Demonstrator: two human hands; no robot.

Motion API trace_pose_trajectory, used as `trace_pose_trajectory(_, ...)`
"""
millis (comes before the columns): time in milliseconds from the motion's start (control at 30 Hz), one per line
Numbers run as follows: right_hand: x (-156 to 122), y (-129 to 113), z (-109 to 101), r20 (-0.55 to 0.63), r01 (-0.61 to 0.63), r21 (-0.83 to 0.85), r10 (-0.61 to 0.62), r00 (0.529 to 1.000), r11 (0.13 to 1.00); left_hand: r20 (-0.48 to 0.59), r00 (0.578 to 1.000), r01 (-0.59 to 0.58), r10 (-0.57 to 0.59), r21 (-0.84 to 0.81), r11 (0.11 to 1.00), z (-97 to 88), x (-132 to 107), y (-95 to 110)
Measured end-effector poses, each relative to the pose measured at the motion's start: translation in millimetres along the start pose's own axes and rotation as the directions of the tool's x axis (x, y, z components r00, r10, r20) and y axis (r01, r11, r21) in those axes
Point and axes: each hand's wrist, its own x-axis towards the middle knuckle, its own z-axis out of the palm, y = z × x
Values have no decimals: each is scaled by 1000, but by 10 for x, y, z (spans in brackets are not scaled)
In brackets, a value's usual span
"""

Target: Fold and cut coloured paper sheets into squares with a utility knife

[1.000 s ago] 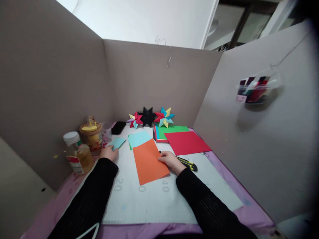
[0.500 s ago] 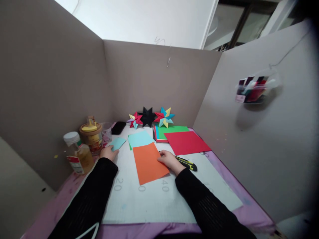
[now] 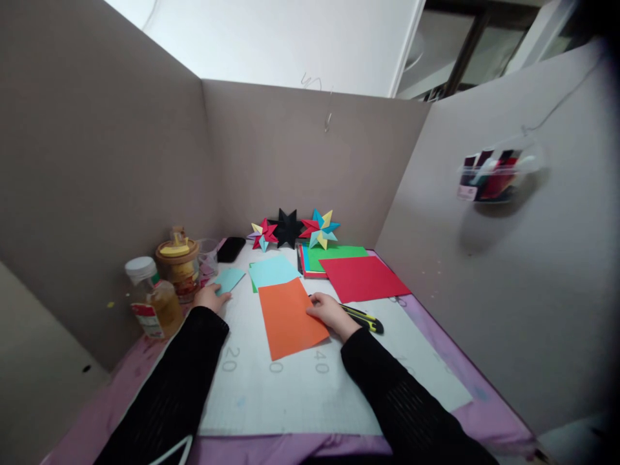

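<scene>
At the left, my left hand [image 3: 210, 299] holds the near corner of a small blue-green piece of paper [image 3: 230, 280] lying on the mat. My right hand [image 3: 327, 314] pinches the right edge of a sheet of orange paper [image 3: 289, 323], which lies flat in the middle. Light blue paper [image 3: 275, 270] lies just beyond the orange sheet, with a bit of green paper under it. Next to my right wrist rests a black and yellow utility knife [image 3: 363, 319], partly hidden by the hand.
Red paper [image 3: 365, 278] and a stack topped with green paper [image 3: 339, 256] lie back right. Folded paper stars [image 3: 287, 227] stand along the rear wall. A phone [image 3: 231, 249], a jar [image 3: 179, 265] and a bottle [image 3: 155, 300] line the left. Scissors [image 3: 398, 301] show beside the red sheet.
</scene>
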Motion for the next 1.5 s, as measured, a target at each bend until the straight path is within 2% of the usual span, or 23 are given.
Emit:
trace_pose_trajectory(100, -12, -17, -2, 7, -14, 13, 14, 1000, 1000, -10, 1000, -16, 16, 21, 1000, 14, 9, -13)
trace_pose_trajectory(300, -15, -30, -5, 11, -28, 11, 28, 1000, 1000, -43, 990, -127, 132, 110, 986, 49, -15, 17)
trace_pose_trajectory(700, -30, -47, 1, 20, -31, 40, 30, 999, 999, -23, 999, -28, 28, 21, 999, 41, 0, 7)
trace_pose_trajectory(1100, -23, -45, -2, 12, -26, 15, 25, 1000, 1000, -13, 1000, -9, 9, 21, 1000, 1, -2, 27)
trace_pose_trajectory(1333, -24, -41, 2, 2, -12, 3, 12, 1000, 1000, -12, 995, -97, 98, 98, 991, 13, -34, 32)
trace_pose_trajectory(1500, -29, -44, 6, -2, -12, 3, 12, 1000, 1000, -34, 995, -87, 92, 111, 990, 30, -42, 50)
